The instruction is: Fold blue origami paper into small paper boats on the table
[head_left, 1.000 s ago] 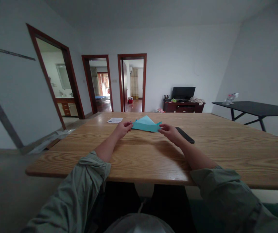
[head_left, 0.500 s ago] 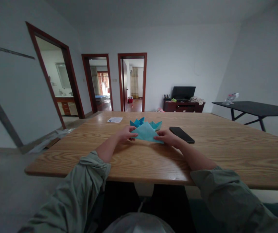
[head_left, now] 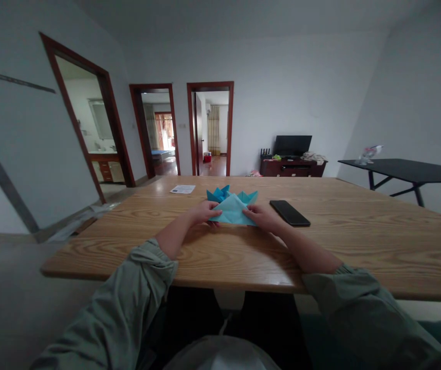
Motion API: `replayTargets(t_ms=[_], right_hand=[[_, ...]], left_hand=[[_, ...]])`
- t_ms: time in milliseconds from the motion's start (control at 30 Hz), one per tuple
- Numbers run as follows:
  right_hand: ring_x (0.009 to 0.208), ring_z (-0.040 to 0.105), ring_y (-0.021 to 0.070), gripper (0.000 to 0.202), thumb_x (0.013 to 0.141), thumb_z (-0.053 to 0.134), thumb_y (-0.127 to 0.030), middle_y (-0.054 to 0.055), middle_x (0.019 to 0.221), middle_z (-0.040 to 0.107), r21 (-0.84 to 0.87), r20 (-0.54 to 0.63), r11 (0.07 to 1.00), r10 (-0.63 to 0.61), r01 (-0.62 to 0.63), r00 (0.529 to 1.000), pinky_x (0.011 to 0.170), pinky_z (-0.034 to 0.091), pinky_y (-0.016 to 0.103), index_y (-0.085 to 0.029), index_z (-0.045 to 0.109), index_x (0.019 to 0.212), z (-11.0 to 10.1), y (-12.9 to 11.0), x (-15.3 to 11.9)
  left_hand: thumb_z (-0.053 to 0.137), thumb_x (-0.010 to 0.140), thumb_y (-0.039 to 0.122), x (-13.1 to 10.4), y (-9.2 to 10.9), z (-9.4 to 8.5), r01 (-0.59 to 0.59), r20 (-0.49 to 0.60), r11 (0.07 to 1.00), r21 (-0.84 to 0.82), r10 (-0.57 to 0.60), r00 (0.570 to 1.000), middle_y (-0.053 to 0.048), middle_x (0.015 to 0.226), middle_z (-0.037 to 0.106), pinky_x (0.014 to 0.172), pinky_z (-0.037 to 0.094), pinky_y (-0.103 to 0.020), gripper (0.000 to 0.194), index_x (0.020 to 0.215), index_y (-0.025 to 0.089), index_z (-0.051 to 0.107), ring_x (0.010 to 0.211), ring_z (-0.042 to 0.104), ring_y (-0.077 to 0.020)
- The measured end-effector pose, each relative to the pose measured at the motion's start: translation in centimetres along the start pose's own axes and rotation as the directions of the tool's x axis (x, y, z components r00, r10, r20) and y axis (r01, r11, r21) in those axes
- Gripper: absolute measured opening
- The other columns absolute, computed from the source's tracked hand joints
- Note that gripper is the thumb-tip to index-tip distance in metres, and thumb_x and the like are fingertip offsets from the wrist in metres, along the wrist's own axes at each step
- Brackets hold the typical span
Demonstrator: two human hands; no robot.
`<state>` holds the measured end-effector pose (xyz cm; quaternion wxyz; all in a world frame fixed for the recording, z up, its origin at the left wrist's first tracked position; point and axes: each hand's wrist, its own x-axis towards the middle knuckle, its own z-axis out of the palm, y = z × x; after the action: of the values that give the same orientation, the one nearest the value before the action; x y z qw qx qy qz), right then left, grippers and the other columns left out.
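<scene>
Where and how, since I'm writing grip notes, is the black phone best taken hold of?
Probably across the middle of the black phone, by its two long edges, coming from above and the right. It lies flat on the table, slim and longer than wide, so those edges suit a pinch. The right hand, holding light blue paper, sits close on its left, crowding that side.

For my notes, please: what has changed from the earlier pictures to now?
The pale blue paper came down and nearer; the teal band along its near side no longer shows. The left hand and right hand came with it, slightly closer together, and hold it as before. The blue folded paper and teal folded paper behind now show clearly. The phone and white card stayed.
</scene>
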<state>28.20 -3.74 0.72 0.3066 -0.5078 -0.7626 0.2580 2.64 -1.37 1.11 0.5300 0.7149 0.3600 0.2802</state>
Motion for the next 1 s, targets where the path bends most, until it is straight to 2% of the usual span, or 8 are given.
replayTargets(t_ms=[100, 200, 367, 500, 600, 733, 900, 1000], right_hand=[[0.09, 0.059, 0.0219, 0.054, 0.08, 0.06, -0.043, 0.012, 0.112, 0.062, -0.261, -0.202, 0.955, -0.195, 0.139, 0.96, 0.079, 0.047, 0.034, -0.018, 0.051, 0.128, 0.3, -0.8, -0.4], [0.12, 0.047, 0.0302, 0.061, 0.079, 0.063, -0.041, 0.014, 0.137, 0.046, -0.459, -0.211, 0.843, -0.41, 0.28, 0.888, 0.1, 0.036, 0.047, -0.024, 0.047, 0.135, 0.9, -1.6, -0.8], [0.13, 0.04, 0.0306, 0.072, 0.082, 0.06, -0.042, 0.013, 0.147, 0.035, -0.351, -0.15, 0.866, -0.428, 0.357, 0.891, 0.104, 0.035, 0.049, -0.026, 0.032, 0.146, 1.8, -2.3, -0.8], [0.13, 0.041, 0.0286, 0.074, 0.086, 0.054, -0.046, 0.011, 0.146, 0.039, -0.216, -0.138, 0.917, -0.368, 0.335, 0.919, 0.105, 0.035, 0.046, -0.024, 0.023, 0.149, 1.8, -2.3, -0.7], [0.13, 0.041, 0.0285, 0.072, 0.09, 0.044, -0.05, 0.012, 0.145, 0.041, -0.131, -0.147, 0.949, -0.304, 0.286, 0.941, 0.105, 0.034, 0.047, -0.023, 0.016, 0.15, 2.0, -2.3, -0.5], [0.124, 0.047, 0.0267, 0.065, 0.095, 0.032, -0.048, 0.013, 0.138, 0.048, -0.022, -0.237, 0.946, -0.318, 0.323, 0.918, 0.104, 0.034, 0.048, -0.021, 0.013, 0.151, 2.4, -2.5, -0.1], [0.079, 0.063, 0.0195, 0.077, 0.089, 0.045, -0.048, 0.01, 0.106, 0.062, 0.068, -0.294, 0.968, -0.213, 0.243, 0.932, 0.078, 0.051, 0.039, -0.019, 0.009, 0.15, 2.5, -2.8, -0.2], [0.079, 0.061, 0.0211, 0.079, 0.084, 0.054, -0.049, 0.012, 0.109, 0.059, -0.08, -0.409, 0.972, -0.232, 0.219, 0.883, 0.077, 0.051, 0.04, -0.02, 0.02, 0.148, 2.4, -2.9, -0.3]], left_hand=[[0.072, 0.07, 0.045, 0.0, 0.4, 0.1, 0.022, -0.058, 0.998, -0.064, -0.026, 0.998, -0.006, 0.073, 0.065, 0.05, 0.049, -0.023, 0.045, 0.095, 0.013, 0.055, 0.059, 0.066, -0.017], [0.073, 0.07, 0.038, -0.5, 1.4, 0.6, 0.008, -0.066, 0.976, -0.216, -0.023, 0.998, -0.009, 0.084, 0.067, 0.055, 0.051, -0.025, 0.045, 0.104, 0.014, 0.055, 0.068, 0.068, -0.0196], [0.057, 0.081, 0.051, -2.2, 3.6, 1.6, -0.067, 0.021, 0.853, -0.517, 0.091, 0.996, -0.015, 0.118, 0.061, 0.081, 0.052, -0.041, 0.052, 0.119, 0.017, 0.056, 0.104, 0.061, -0.0278], [0.046, 0.08, 0.065, -2.7, 4.2, 1.8, -0.1, 0.063, 0.771, -0.629, 0.179, 0.982, -0.012, 0.124, 0.059, 0.088, 0.047, -0.046, 0.065, 0.13, 0.023, 0.05, 0.108, 0.058, -0.0283], [0.052, 0.079, 0.063, -2.3, 4.0, 2.2, -0.106, 0.07, 0.791, -0.602, 0.185, 0.98, -0.012, 0.123, 0.059, 0.088, 0.046, -0.042, 0.063, 0.127, 0.024, 0.052, 0.108, 0.058, -0.0264], [0.064, 0.077, 0.048, -1.3, 3.9, 3.8, -0.195, -0.011, 0.866, -0.461, 0.215, 0.977, -0.008, 0.13, 0.055, 0.087, 0.047, -0.036, 0.056, 0.128, 0.029, 0.05, 0.115, 0.054, -0.0241], [0.068, 0.077, 0.036, -0.2, 3.7, 5.6, -0.277, -0.16, 0.93, -0.243, 0.243, 0.957, -0.012, 0.119, 0.061, 0.081, 0.051, -0.038, 0.049, 0.122, 0.02, 0.055, 0.103, 0.06, -0.0254], [0.06, 0.082, 0.038, 0.8, 3.1, 5.8, -0.261, -0.281, 0.948, -0.182, 0.204, 0.938, -0.011, 0.108, 0.065, 0.073, 0.054, -0.039, 0.038, 0.112, 0.015, 0.06, 0.09, 0.063, -0.0242]])
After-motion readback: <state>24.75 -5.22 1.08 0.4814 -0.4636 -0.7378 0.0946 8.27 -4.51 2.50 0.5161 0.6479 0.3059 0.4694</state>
